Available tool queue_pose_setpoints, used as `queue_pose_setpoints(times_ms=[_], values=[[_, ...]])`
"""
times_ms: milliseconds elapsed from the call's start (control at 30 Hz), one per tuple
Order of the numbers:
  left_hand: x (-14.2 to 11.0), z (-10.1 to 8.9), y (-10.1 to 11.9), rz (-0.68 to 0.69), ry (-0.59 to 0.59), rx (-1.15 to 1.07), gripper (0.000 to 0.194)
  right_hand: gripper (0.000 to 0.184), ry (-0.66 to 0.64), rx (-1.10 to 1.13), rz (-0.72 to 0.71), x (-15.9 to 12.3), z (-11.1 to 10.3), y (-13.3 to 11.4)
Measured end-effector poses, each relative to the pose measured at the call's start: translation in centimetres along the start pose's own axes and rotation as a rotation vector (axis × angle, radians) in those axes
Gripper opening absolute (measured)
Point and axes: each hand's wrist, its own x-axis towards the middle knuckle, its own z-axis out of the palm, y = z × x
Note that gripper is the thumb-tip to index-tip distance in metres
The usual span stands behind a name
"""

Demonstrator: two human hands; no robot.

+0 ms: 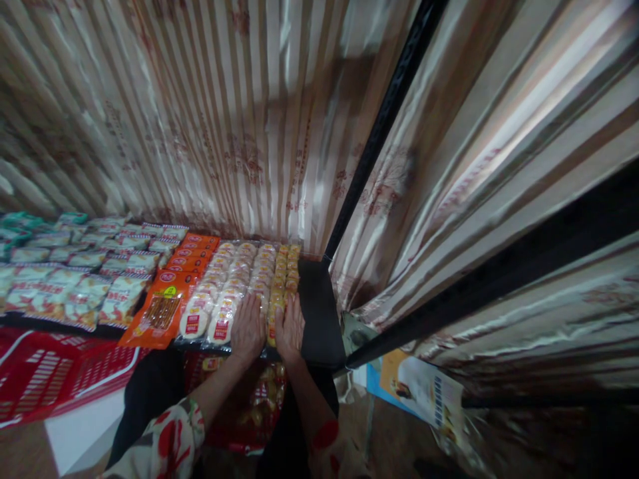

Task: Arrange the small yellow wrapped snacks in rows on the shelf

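My left hand (249, 327) lies with its fingers stretched over the rightmost row of round white packaged cakes (227, 293). Beside it, my right hand (290, 326) rests flat along the yellow-wrapped snack packs (280, 279), fingers extended. Both hands touch the packs near the front edge of the black shelf (322, 313). To the left of the cakes, orange snack packets (162, 303) overlap in a column. The front ends of the packs under my palms are partly hidden.
Many pale snack bags (80, 293) fill the shelf's left side. A red basket (60, 379) stands below left, and another red basket (239, 442) holding packs is between my legs. Black shelf posts (372, 146) rise at right before striped sheeting (259, 120). A printed box (419, 389) is lower right.
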Motion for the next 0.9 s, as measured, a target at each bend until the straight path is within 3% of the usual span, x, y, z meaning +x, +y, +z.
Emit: queue_pose_setpoints(times_ms=[367, 633, 900], values=[[0.2, -0.7, 0.5, -0.032, -0.019, 0.049, 0.042, 0.064, 0.050, 0.034, -0.005, 0.1, 0.2, 0.1], [0.1, -0.9, 0.8, -0.061, 0.025, 0.027, 0.039, 0.068, 0.014, 0.057, 0.047, 0.0, -0.2, -0.3], [0.1, -0.7, 0.7, -0.023, -0.051, 0.023, 0.044, 0.068, 0.014, 0.039, 0.014, 0.1, 0.0, -0.2]])
